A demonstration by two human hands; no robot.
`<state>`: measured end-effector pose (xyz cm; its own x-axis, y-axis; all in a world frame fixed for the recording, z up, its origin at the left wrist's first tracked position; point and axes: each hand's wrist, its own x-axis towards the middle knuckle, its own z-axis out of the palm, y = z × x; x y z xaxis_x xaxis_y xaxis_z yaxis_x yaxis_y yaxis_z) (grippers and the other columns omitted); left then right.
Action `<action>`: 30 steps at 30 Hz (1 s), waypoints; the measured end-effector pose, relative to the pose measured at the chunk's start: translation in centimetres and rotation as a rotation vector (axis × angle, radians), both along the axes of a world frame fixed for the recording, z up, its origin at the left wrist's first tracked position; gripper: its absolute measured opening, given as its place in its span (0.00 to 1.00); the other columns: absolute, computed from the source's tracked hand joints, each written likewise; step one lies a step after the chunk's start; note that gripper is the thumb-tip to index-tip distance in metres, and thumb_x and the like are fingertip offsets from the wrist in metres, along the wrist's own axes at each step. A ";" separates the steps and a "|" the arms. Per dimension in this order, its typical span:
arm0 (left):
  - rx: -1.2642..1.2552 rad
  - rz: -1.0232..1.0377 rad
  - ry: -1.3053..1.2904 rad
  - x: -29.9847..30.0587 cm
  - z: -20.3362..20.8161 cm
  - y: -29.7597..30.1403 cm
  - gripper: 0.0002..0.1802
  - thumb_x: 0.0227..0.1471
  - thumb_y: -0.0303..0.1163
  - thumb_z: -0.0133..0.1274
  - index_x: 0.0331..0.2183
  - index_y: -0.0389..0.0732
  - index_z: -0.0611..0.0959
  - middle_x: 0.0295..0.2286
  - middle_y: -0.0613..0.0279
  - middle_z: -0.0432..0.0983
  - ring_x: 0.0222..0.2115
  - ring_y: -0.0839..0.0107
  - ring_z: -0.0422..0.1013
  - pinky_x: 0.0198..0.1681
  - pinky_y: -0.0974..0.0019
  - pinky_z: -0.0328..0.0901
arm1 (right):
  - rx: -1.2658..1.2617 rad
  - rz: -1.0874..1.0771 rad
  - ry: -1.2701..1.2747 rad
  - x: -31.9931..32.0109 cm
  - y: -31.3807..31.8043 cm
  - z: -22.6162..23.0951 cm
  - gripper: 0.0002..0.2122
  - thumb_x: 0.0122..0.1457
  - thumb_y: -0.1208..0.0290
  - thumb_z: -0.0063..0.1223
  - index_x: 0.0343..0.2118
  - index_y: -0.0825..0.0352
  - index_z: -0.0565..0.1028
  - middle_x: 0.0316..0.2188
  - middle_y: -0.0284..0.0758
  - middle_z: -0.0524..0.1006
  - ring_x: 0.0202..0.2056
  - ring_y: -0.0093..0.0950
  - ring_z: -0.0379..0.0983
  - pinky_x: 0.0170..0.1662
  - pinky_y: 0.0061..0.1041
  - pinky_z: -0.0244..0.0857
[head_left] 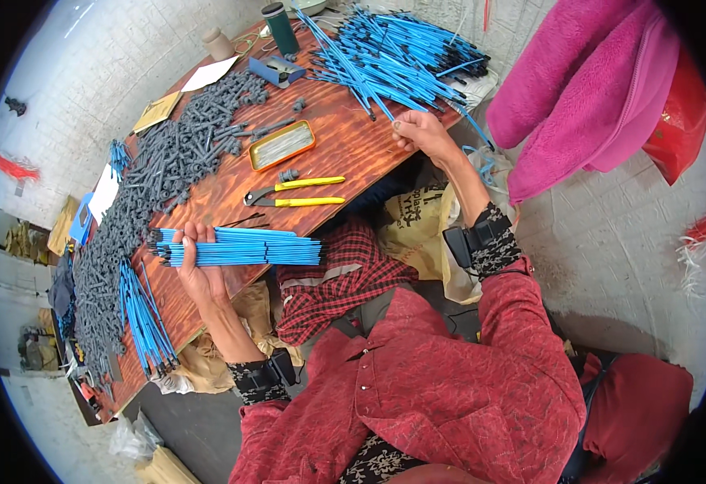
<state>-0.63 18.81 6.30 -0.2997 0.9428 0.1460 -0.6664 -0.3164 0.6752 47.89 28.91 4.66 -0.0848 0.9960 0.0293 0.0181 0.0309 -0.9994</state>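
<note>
Blue at near left: clasping a rod bundle [268,247] in the left hand [202,276]; pinching a rod [382,104] by the far-right pile [401,60] with the right hand [423,134], well apart.

table [224,190] under and ahead of my hands | rod bundle [266,247] in my left hand [199,256], above the near edge | fittings heap [167,145] beyond and left of it | loose rod bunch [144,321] left, nearer me | cutters [308,201] between my hands, tin [313,135] behind them | rod pile [405,58] just ahead of my right hand [424,135] | flask [279,31] left of pile
</note>
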 end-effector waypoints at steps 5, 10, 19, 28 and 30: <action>0.005 0.006 -0.013 0.3 0.0 -0.2 0.15 0.60 0.24 0.53 0.49 0.37 0.72 0.46 0.50 0.76 0.48 0.57 0.73 0.59 0.49 0.67 | 0.100 0.048 0.193 -2.3 -2.4 2.6 0.14 0.64 0.61 0.55 0.44 0.67 0.72 0.29 0.28 0.76 0.28 0.16 0.72 0.32 0.16 0.67; 0.014 0.009 -0.012 0.3 -0.2 0.1 0.16 0.60 0.24 0.54 0.50 0.36 0.72 0.45 0.49 0.75 0.48 0.56 0.73 0.59 0.46 0.65 | 0.191 0.072 0.085 -4.5 -4.8 3.6 0.11 0.66 0.70 0.49 0.46 0.72 0.70 0.26 0.32 0.78 0.25 0.19 0.74 0.30 0.19 0.70; 0.010 0.051 -0.022 0.9 0.1 -0.5 0.16 0.59 0.23 0.54 0.49 0.36 0.73 0.45 0.47 0.76 0.49 0.51 0.72 0.58 0.46 0.66 | 0.251 0.091 -0.176 -7.4 -8.2 7.2 0.07 0.65 0.73 0.48 0.41 0.72 0.70 0.21 0.34 0.77 0.20 0.19 0.74 0.24 0.20 0.67; -0.011 0.024 -0.026 2.1 1.4 -1.0 0.14 0.57 0.24 0.57 0.46 0.40 0.76 0.47 0.46 0.76 0.49 0.52 0.73 0.58 0.47 0.67 | 0.079 0.301 0.172 -9.5 -10.4 6.4 0.07 0.66 0.72 0.49 0.41 0.71 0.72 0.29 0.32 0.78 0.30 0.21 0.78 0.37 0.19 0.74; 0.010 0.009 0.000 2.6 2.2 -1.8 0.13 0.57 0.23 0.57 0.44 0.41 0.76 0.48 0.45 0.75 0.49 0.53 0.74 0.57 0.49 0.68 | 0.152 0.285 0.084 -10.6 -11.3 6.4 0.06 0.66 0.73 0.49 0.41 0.71 0.72 0.30 0.33 0.79 0.31 0.21 0.78 0.37 0.19 0.74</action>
